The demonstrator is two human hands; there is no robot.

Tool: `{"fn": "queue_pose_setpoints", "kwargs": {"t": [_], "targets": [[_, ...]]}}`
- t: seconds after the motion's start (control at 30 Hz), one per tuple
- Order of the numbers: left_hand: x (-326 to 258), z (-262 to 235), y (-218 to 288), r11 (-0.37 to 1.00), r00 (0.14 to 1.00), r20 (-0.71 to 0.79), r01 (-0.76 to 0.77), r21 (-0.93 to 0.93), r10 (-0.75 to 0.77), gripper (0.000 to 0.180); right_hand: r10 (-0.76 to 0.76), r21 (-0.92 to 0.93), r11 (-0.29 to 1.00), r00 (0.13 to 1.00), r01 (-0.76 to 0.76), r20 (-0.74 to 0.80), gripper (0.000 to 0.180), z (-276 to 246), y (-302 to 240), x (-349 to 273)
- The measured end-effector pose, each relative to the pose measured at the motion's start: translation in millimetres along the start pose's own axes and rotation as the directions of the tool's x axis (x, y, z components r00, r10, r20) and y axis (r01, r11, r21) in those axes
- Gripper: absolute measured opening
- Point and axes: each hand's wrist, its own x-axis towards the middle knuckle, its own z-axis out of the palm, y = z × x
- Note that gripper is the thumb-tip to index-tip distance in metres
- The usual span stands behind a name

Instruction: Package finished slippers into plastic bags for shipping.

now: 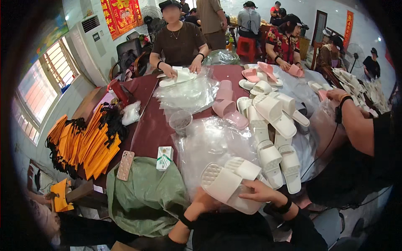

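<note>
At the lower middle of the frame the person's left hand (204,201) and right hand (258,193) both hold a pair of white slippers (228,184), one laid against the other, just above the near edge of the counter (153,125). The left hand sits under the sole side, its fingers mostly hidden, so how far they close I cannot tell for sure. The right hand's fingers (251,186) curl loosely over the top, at the heel end of the lower slipper.

The slippers look like moulded foam: light, a little springy, stiff enough to keep their shape, with a dimpled sole that should give grip. Nothing fragile here. A hold across the broad strap or around the sole's edge looks secure; squeezing both together by the middle seems the natural way to keep the pair aligned.

Clear plastic bags (209,142) lie flat just beyond the hands, thin, slippery and limp. More white slippers (272,125) are heaped right of centre, with pink slippers (228,106) above them.

Packages and signs:
- a small green-and-white carton (165,158) stands at lower centre-left, beside a pink phone (125,165) on a green sack (146,196)
- a stack of orange paper bags with black cord handles (83,142) fills the left
- a clear cup (180,121) of small dark bits sits mid-counter
- a red-and-gold hanging (121,14) is on the wall at upper left, and a narrow red banner (348,25) at upper right
</note>
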Motion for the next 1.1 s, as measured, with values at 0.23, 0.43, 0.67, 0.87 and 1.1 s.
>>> {"fn": "queue_pose_setpoints", "kwargs": {"t": [0.23, 0.43, 0.67, 0.87, 1.1], "targets": [[-24.8, 47.6, -56.6, 0.959, 0.977, -0.048, 0.194, -0.205, -0.208, 0.061, -0.484, -0.129, 0.871, 0.873, 0.474, -0.064, 0.050, 9.5, 15.2, -15.6], [11.1, 25.1, -34.5, 0.951, 0.991, 0.131, -0.079, 0.300, 0.041, 0.043, -0.501, 0.155, 0.865, 0.826, 0.477, 0.258, 0.057, 22.4, 6.4, -41.7], [33.1, 0.1, -25.0, 0.993, 0.999, -0.042, -0.013, 0.121, 0.018, 0.028, -0.561, 0.055, 0.825, 0.803, 0.562, 0.201, 0.058, 33.0, 11.9, -40.6], [32.4, -6.4, -33.8, 0.904, 0.986, 0.044, 0.164, -0.395, -0.159, 0.025, -0.518, -0.274, 0.815, 0.854, 0.511, 0.050, 0.059, 23.3, 12.1, -44.5], [15.2, -13.3, -31.0, 0.971, 0.997, 0.073, 0.005, -0.241, 0.013, 0.032, -0.498, -0.489, 0.811, 0.817, 0.321, -0.290, 0.054, 27.5, 31.6, -49.5]]}}
